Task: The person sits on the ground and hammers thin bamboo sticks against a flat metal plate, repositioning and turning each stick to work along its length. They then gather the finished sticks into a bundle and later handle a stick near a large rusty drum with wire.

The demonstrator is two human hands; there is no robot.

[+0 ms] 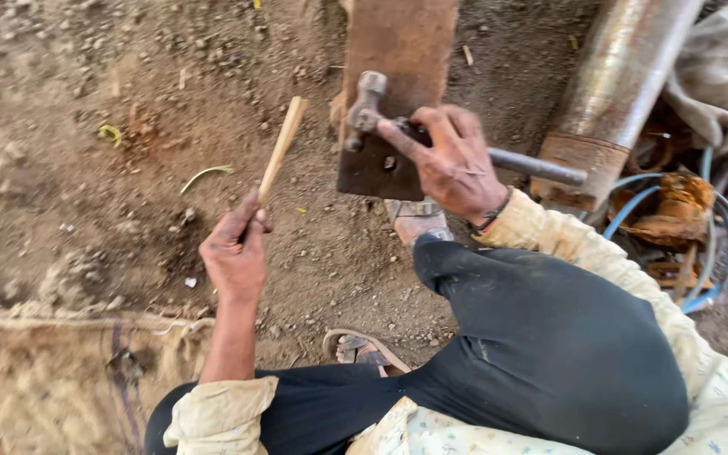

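- left hand [234,251] grips a thin wooden stick [281,150] upright over the dirt ground [86,126]
- right hand [452,162] holds a hammer [362,111] against a rusty metal plate [398,50]

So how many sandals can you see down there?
2. One sandal lies just below the rusty metal plate, by the raised knee. The other sandal shows under the bent legs, partly hidden, near the sack.

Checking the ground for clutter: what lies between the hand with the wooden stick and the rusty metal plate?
Only bare dirt with small pebbles, in the head view, between the left hand holding the wooden stick and the rusty metal plate.
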